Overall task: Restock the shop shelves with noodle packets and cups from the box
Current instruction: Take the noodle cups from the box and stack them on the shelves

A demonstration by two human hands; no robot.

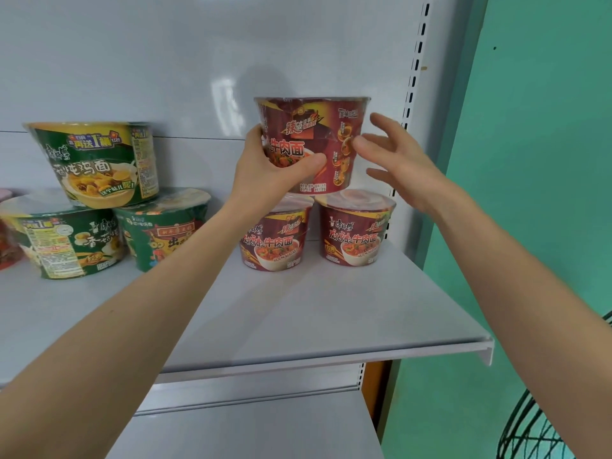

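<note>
1. Head view: the left grip [275, 164] curls round a red noodle cup [318, 134].
2. That cup sits on top of two red cups [356, 231] on the shelf [314, 309].
3. The right grip [394, 157] is spread wide, just beside the held cup.
4. Green cups [96, 160] stand to the left.

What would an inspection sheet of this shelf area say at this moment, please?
Surface: white shelf, with cups standing along its back.
Job's things: top red cup straddles the lids of the left lower red cup and the right lower red cup; a pile of three green cups stands further left.
Clutter: reddish item, cut off at the left edge, cannot be identified.
Hands: left hand grips the top red cup; right hand is open beside it with fingers spread, contact unclear.
Cables: nothing seen.
Surroundings: slotted upright, green wall, black wire object at lower right.
</note>
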